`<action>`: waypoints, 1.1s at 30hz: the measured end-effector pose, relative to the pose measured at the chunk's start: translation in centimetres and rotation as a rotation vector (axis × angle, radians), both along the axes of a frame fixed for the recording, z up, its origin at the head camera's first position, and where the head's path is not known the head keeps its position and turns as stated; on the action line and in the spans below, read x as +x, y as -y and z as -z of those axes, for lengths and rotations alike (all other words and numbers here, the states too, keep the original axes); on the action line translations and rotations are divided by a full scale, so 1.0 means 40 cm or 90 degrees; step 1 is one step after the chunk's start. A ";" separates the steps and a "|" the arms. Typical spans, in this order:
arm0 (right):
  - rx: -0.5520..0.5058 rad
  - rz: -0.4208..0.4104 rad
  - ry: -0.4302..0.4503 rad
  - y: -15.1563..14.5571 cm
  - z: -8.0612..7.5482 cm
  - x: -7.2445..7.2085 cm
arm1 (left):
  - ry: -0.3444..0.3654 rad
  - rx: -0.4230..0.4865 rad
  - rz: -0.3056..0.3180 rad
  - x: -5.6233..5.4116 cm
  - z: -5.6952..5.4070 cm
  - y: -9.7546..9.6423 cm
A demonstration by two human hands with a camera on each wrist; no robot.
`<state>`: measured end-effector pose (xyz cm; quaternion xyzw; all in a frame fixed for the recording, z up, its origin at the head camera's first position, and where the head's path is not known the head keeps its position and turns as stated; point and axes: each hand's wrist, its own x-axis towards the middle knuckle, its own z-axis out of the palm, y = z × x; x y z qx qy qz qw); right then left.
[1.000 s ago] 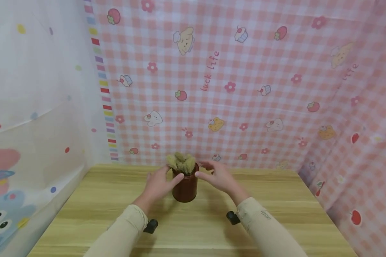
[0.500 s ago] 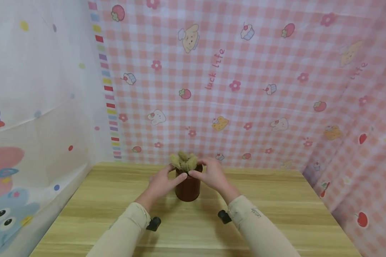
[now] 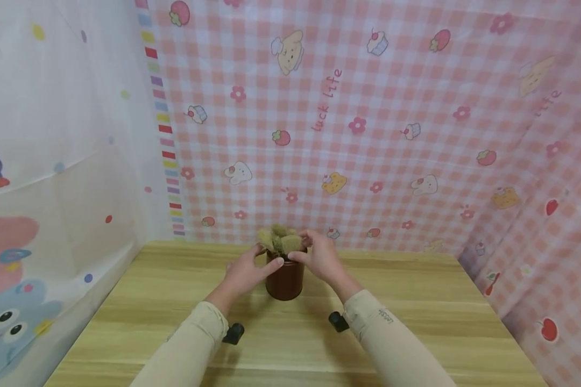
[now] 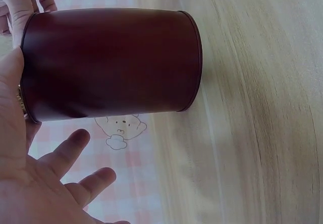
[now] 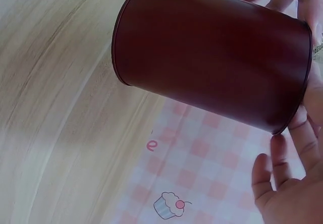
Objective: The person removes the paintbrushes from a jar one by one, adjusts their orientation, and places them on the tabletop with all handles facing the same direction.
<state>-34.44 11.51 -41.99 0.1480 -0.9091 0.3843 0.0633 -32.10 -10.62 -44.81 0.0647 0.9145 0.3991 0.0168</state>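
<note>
A dark red-brown cylindrical cup (image 3: 284, 282) stands upright on the table, with a bunch of fluffy yellow-green dried grass (image 3: 277, 241) poking out of its mouth. My left hand (image 3: 244, 274) is at the cup's left side, thumb by the front rim, index finger reaching round behind. Its other fingers are loosely spread beside the cup (image 4: 111, 62) in the left wrist view. On the right, my right hand (image 3: 325, 260) holds the right part of the grass between thumb and index finger. The cup's wall (image 5: 212, 52) hides part of those fingers in the right wrist view.
A wood-grain table (image 3: 406, 317) lies under the cup. Behind it hangs a pink checked cloth (image 3: 382, 156) with cartoon prints, and a white printed cloth (image 3: 92, 177) hangs at the left. Black devices (image 3: 338, 321) sit at both wrists.
My right hand has come in from beside the rim, its thumb and index finger now at the grass. The grass heads have shifted slightly. My left hand stays at the rim.
</note>
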 end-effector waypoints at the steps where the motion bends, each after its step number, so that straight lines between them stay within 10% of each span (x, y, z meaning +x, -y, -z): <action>1: -0.005 -0.005 -0.005 0.000 0.000 -0.001 | 0.000 0.001 0.001 0.000 -0.002 0.001; 20: -0.206 -0.121 0.049 -0.012 -0.062 0.011 | 0.010 0.041 0.008 -0.005 0.001 0.003; 33: -0.358 -0.011 -0.013 -0.142 -0.164 0.006 | 0.014 0.042 -0.001 -0.005 0.003 0.000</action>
